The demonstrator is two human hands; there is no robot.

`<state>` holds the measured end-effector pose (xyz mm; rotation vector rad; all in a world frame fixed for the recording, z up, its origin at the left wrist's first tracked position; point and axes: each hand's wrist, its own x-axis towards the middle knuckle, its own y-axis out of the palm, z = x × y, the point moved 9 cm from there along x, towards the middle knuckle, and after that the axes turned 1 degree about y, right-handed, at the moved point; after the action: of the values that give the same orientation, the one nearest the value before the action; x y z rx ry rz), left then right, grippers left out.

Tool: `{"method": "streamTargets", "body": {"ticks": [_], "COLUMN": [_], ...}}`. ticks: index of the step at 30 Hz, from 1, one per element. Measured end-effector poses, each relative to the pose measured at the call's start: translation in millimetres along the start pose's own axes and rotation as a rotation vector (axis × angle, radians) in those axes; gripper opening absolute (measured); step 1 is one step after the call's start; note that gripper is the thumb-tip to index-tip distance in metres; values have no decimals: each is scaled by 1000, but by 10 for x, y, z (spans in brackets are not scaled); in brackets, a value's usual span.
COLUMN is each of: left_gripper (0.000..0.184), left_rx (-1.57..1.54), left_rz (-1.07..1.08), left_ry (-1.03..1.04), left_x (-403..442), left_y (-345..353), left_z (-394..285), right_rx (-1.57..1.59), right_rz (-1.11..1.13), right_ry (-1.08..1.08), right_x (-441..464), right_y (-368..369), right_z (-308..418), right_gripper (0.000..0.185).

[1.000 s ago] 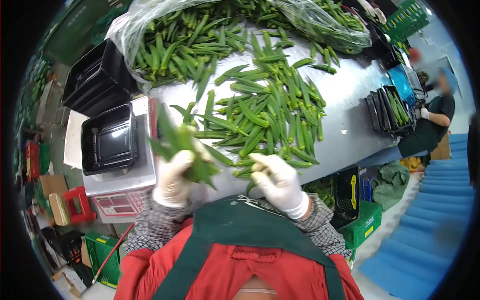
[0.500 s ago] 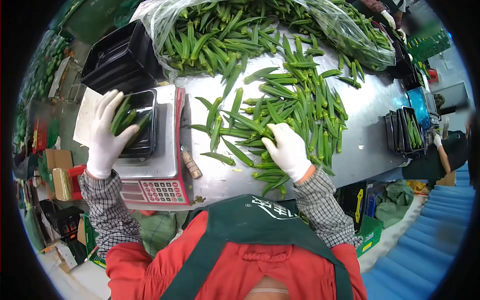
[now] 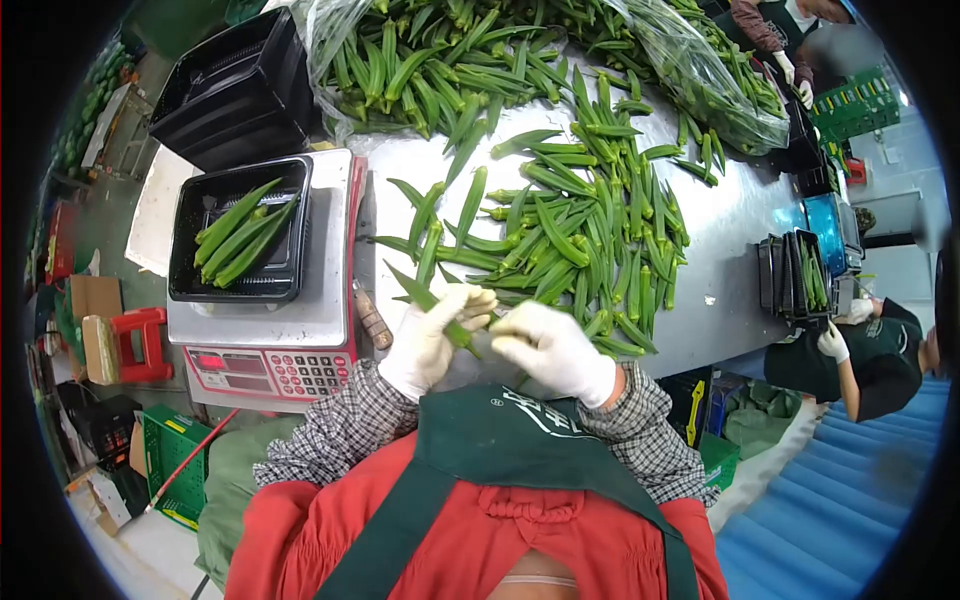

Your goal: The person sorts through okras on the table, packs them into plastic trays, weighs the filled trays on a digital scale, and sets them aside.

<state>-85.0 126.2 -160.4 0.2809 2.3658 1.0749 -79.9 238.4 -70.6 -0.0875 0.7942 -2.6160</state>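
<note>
Close to my apron, my gloved left hand (image 3: 432,338) is closed around an okra pod (image 3: 412,288), whose tip points up and away from me. Just beside it, my gloved right hand (image 3: 557,352) has its fingers pinched together; whatever they may hold is hidden. Beyond both hands lies a loose heap of okra (image 3: 570,240) on the metal table. To the left, a black plastic tray (image 3: 290,270) with a few okra pods (image 3: 240,240) in it rests on the scale (image 3: 325,225). A knife handle (image 3: 373,318) lies against the scale's right side.
Stacked black trays (image 3: 235,90) stand behind the scale. A clear plastic bag (image 3: 690,70) full of okra covers the far side of the table (image 3: 725,270). At right, a co-worker (image 3: 850,355) handles black trays (image 3: 795,270); another person (image 3: 765,30) stands farther back.
My left hand has left the tray, with three okra pods lying in it, and come to my front, where it grips a pod. My right hand has drawn back from the heap toward it.
</note>
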Motion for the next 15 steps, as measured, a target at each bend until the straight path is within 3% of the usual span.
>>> {"method": "streamTargets", "body": {"ticks": [2, 3, 6, 9, 12, 14, 15], "left_gripper": [24, 23, 22, 25, 28, 34, 35], "left_rx": [-5, -1, -5, -14, -48, -38, -39], "left_rz": [-50, -51, -55, -54, -46, 9, 23], "left_ry": [15, -7, -67, -80, -99, -119, -131], "left_x": [-73, -105, -198, -198, -152, -112, -94], "left_y": [-86, -78, -39, -24, -65, -12, 41], "left_z": [-115, -114, -50, -55, -104, -65, -46], "right_rx": [-97, -390, -840, -812, -424, 235, 365], "right_rz": [-301, -394, -340, -239, -253, -208, -203], "right_ry": [-107, -208, -193, -171, 41, 343, 382], "right_x": [212, 343, 708, 730, 575, 395, 324], "right_y": [-289, -374, -239, -209, -463, -551, -573], "right_z": [-5, 87, -268, -335, -536, -645, -640], "right_gripper": [12, 13, 17, 16, 18, 19, 20]}}
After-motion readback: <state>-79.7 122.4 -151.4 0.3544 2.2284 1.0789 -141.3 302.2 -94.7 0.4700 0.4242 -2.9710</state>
